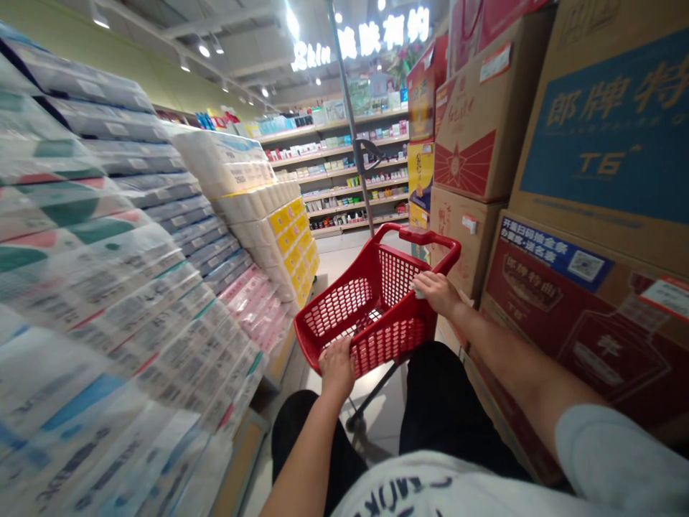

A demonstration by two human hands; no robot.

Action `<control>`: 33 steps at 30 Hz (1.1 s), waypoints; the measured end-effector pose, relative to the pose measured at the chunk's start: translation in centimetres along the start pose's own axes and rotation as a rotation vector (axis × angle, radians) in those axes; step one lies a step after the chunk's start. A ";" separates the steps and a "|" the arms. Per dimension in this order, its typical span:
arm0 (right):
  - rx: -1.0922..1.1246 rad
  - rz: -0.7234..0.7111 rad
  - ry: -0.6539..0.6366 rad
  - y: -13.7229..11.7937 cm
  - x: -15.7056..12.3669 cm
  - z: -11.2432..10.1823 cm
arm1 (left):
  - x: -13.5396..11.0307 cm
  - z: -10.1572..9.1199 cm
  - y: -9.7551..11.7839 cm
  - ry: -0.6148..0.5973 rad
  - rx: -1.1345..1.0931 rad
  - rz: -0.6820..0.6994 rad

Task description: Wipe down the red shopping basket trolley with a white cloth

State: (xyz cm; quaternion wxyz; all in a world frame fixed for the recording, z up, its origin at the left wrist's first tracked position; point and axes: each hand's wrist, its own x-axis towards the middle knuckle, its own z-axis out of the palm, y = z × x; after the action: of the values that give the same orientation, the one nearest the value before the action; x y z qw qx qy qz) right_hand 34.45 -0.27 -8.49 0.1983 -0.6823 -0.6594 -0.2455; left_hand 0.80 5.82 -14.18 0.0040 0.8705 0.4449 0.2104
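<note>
A red plastic shopping cart (395,321) with a perforated basket stands tilted in front of me, over my knees. My left hand (338,370) is closed over the near left part of its rim. On the right, my right hand (437,293) grips the rim below the handle (425,235). A small whitish bit shows at the right fingertips; I cannot tell what it is. The basket looks nearly bare inside, apart from a small patch at its bottom that is hard to make out. A wheel (355,422) shows below the cart.
Stacked tissue packs (134,301) line the left side, with toilet roll packs (291,244) farther on. Cardboard cartons (586,301) rise close on the right. A thin metal pole (349,108) stands beyond the cart. Stocked shelves (349,172) fill the back, past the tiled floor (344,255).
</note>
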 end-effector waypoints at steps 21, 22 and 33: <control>0.211 0.076 0.010 -16.6 -1.7 2.9 | -0.6 0.1 -0.4 0.012 0.048 0.011; 0.218 0.066 0.010 -17.0 -1.8 2.8 | -0.6 0.2 -0.5 0.016 0.055 0.008; 0.195 -0.056 -0.093 -16.0 -1.5 2.5 | -0.8 0.0 -0.7 0.023 0.069 0.022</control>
State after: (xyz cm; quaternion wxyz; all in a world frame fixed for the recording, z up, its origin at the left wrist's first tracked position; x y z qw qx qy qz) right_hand 18.70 0.88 -12.24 0.2259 -0.6517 -0.7075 -0.1539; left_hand -0.15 5.59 -14.56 -0.0335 0.8723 0.4425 0.2052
